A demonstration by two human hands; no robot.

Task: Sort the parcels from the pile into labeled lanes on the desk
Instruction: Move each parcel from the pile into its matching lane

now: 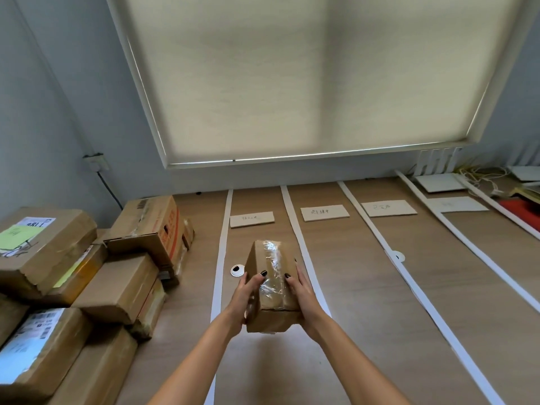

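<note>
You held a small cardboard box [270, 287] between both hands, above the first lane of the desk [365, 317]. Your left hand [244, 296] gripped its left side, thumb curled onto the top face; your right hand [302, 290] gripped the right side the same way (both thumbnails were dark). Clear tape ran along the top of the box and shone under the light. The box sat tilted, its far end lifted away from you, and whether its near end touched the desk could not be told.

White strips [295, 229] divided the desk into lanes running away from you. Each lane had a paper label [252, 219] lying near its far end; the writing on them was too faint to read. A round cable hole [237, 270] sat just left of the box.

To your left the pile of boxes [117, 282] was stacked at several heights, some with printed stickers. Behind the desk a pale blind [306, 77] covered the window.
</note>
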